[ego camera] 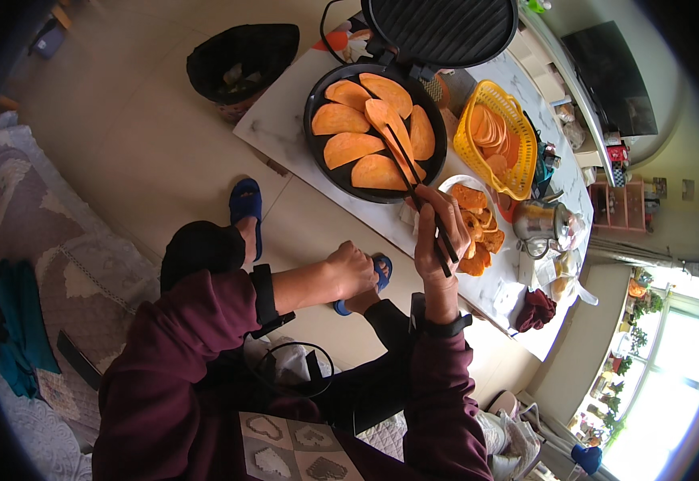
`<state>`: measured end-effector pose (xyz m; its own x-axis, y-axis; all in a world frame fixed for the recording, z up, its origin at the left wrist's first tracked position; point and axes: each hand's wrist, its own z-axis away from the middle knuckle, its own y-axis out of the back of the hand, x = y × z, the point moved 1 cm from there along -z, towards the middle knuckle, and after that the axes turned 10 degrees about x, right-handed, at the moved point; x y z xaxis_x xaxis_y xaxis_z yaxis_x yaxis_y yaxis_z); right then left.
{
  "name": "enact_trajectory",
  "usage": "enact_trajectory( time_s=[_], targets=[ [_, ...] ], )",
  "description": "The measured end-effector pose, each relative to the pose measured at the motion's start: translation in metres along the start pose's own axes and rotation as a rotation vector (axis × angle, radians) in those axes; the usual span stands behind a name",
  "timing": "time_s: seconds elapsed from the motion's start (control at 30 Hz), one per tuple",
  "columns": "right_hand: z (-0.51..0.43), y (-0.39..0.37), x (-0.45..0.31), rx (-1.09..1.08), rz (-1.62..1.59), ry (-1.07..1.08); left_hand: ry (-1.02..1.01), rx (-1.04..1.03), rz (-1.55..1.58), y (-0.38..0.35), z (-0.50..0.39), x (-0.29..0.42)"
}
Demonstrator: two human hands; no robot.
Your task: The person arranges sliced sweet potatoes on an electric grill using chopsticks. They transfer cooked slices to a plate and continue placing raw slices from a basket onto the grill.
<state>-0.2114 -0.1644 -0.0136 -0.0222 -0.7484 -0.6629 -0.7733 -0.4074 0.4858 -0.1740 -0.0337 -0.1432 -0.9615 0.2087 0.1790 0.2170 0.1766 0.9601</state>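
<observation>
My right hand grips a pair of dark chopsticks over a round electric griddle. The chopstick tips touch an orange slice, which looks like sweet potato and lies over the middle of the pan. Several more slices lie around it in one layer. The griddle's ridged lid stands open behind. Beside my right hand is a white plate of browned slices. My left hand is a loose fist above the floor, apart from the table, with nothing visible in it.
A yellow plastic basket holds raw slices. A metal kettle, plastic bags and a dark red cloth are on the marble-patterned table. A black-lined bin stands beyond the table's left corner. A quilted bed is at left.
</observation>
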Motion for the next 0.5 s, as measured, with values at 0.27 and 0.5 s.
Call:
enact_trajectory(
  time_s=[0.27,0.5],
  targets=[
    [-0.0016,-0.0012,-0.0012,-0.020,0.045,0.048,-0.006,0.089,0.002,-0.0028,0.0037,-0.0004],
    [-0.0003,0.0031,-0.0030,-0.017,0.079,0.068,0.000,0.080,0.001,-0.0006,0.0031,-0.0027]
  ],
)
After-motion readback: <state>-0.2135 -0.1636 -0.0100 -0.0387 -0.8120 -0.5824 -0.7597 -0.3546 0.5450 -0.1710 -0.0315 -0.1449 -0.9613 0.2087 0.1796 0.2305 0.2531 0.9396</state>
